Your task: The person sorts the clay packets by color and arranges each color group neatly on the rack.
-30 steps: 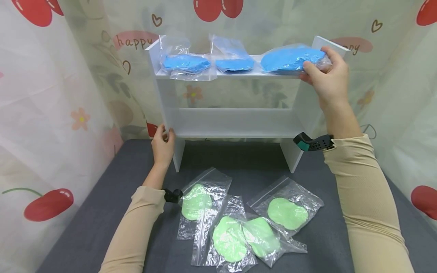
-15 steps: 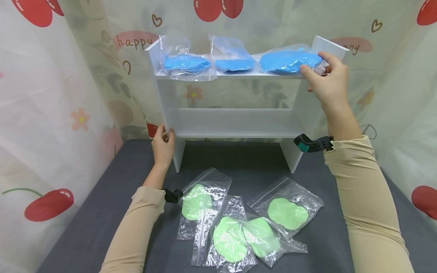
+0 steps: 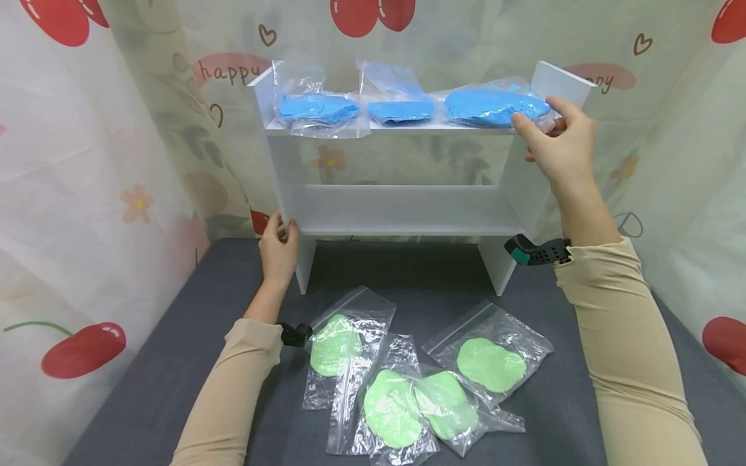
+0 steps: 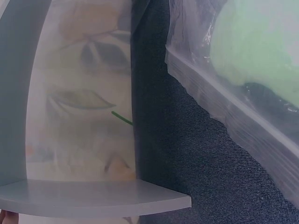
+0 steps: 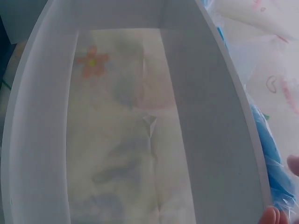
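Your right hand (image 3: 564, 141) is pinching a crinkly, lumpy blue plastic bag (image 3: 492, 107), lying at the top right end of the smooth white shelf (image 3: 402, 212); your left hand (image 3: 278, 254) is gripping its left edge.

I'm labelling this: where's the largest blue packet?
In the head view, the largest blue packet lies on the top shelf, right side, between the middle blue packet and the right hand.

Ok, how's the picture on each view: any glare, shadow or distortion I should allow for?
Head: mostly crisp, glare on the green-filled zip bags, shadow beneath the white shelf unit; left wrist: hazy, green filling soft-edged; right wrist: hazy too, boards bowed, likely lens distortion.
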Demonstrator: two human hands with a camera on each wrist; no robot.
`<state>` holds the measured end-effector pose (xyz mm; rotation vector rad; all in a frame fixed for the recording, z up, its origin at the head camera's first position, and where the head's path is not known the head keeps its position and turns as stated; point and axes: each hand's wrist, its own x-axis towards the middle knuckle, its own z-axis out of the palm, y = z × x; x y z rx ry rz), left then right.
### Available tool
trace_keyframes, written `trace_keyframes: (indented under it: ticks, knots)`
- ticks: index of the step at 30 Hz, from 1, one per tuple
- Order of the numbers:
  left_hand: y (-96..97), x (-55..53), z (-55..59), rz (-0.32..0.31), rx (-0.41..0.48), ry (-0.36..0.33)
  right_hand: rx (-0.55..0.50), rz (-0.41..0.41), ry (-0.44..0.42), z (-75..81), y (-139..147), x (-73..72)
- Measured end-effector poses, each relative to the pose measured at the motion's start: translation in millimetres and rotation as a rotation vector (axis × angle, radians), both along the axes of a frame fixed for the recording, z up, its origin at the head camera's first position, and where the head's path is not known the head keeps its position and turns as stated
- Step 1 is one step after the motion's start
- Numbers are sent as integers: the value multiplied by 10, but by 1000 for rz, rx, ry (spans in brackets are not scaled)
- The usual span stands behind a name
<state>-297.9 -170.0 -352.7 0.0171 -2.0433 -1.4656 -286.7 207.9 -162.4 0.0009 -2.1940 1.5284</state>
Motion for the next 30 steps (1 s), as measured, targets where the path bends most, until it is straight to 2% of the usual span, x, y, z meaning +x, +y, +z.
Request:
trace_keyframes:
  ticks: [8, 15, 21, 30]
  knots:
    - [8, 7, 7, 5, 1, 2, -97, 53, 69, -53, 37, 48]
    - [6, 5, 11, 9, 4, 1, -227, 107, 133, -140, 68, 101]
    - [6, 0, 13, 9, 6, -2, -300, 136, 155, -208, 88, 184]
    - [7, 1, 4, 9, 2, -7, -230, 163, 161, -371, 52, 326]
